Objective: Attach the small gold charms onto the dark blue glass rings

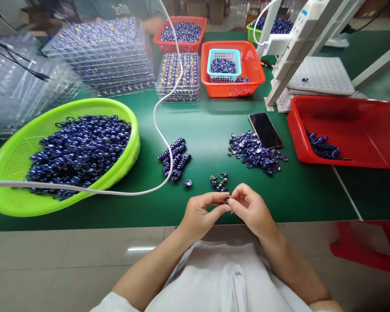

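Note:
My left hand (pixel 205 213) and my right hand (pixel 251 209) meet at the table's front edge, both closed in a pinch. Between their fingertips is a small dark ring-like piece (pixel 227 199), mostly covered by the fingers. Just beyond them lie several dark blue ring-like pieces with gold parts (pixel 219 182). A single round piece (pixel 187 184) rests to the left, near stacked rows of shiny dark blue pieces (pixel 175 159). Ahead on the right is a heap of small dark round caps (pixel 256 151).
A green basket (pixel 135 130) full of dark pieces stands left, with a white cable (pixel 155 117) across it. A phone (pixel 265 129) touches the heap. Red tray (pixel 360 158), orange basket (pixel 235 90), stacked clear trays (pixel 117 65) and a metal post (pixel 292 52) stand around. Another person sits opposite.

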Demonstrator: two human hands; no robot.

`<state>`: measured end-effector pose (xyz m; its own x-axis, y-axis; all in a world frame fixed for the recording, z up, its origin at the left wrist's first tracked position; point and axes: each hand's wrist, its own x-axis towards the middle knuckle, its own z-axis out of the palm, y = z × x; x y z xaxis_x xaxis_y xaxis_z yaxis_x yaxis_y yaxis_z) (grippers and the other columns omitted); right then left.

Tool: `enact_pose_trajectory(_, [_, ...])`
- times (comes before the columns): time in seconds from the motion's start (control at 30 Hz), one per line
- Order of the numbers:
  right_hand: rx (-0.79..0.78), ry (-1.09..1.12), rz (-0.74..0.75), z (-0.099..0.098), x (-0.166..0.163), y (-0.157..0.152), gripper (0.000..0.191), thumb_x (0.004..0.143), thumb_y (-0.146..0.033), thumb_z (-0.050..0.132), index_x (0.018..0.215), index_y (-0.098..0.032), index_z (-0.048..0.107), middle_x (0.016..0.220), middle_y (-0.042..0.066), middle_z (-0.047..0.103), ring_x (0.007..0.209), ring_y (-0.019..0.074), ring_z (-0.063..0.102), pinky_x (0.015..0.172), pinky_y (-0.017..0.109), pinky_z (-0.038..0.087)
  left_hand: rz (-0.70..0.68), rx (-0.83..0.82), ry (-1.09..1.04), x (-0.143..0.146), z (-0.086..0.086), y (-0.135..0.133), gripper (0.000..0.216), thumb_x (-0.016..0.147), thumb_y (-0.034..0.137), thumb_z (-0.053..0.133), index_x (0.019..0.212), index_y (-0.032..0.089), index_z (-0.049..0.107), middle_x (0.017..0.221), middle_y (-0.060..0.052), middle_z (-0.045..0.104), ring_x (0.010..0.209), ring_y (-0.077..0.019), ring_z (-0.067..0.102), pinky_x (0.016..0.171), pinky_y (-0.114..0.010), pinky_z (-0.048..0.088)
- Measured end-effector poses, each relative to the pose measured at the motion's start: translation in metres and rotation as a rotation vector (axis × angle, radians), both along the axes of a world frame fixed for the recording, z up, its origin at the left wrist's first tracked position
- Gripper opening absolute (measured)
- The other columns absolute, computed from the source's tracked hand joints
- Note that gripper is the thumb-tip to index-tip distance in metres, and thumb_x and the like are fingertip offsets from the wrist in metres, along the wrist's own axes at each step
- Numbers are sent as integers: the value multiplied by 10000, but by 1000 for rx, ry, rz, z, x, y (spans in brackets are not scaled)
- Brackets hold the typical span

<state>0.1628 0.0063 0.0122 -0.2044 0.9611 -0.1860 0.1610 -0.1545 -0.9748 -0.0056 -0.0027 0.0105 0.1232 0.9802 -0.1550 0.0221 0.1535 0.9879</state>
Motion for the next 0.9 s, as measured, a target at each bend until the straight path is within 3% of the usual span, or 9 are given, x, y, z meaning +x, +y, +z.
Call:
enact_pose_trajectory(0.13, [114,-109,-6,0,-2,2,118,880,-262,609,799,-206,545,709,-28,553,661,123,545,605,233,451,39,-176,-168,0,1,1,239,730,277,811,936,158,784,927,-77,797,863,-230,743,831,-326,589])
enact_pose_trajectory(0.3, [75,33,45,-5,4,4,159,920,-366,602,912,-207,615,781,0,632,713,139,601,664,255,502,101,-297,-300,-3,5,7,263,702,278,836,916,137,779,802,-63,791,715,-181,725,752,-307,596])
enact_pose_trajectory(0.53, [162,-71,-38,-18,20,-5,143,924,-350,607,986,-225,639,840,15,645,739,149,612,685,275,515,125,-341,-328,0,6,7,308,701,301,835,943,123,769,907,-101,795,740,-194,736,766,-335,608])
enact_pose_trajectory(0.7, [409,-84,75,-12,18,-11,140,899,-225,637,1037,-249,636,912,18,646,794,153,623,744,294,518,134,-317,-262,5,11,8,214,682,277,819,815,123,751,756,-65,774,599,-148,682,643,-279,584])
enact_pose_trajectory(0.9, [538,-135,102,-10,15,-9,173,900,-176,621,1054,-255,632,927,26,658,805,159,646,723,300,534,112,-279,-161,8,10,9,114,680,223,762,761,146,737,648,-24,718,531,-111,591,479,-203,447])
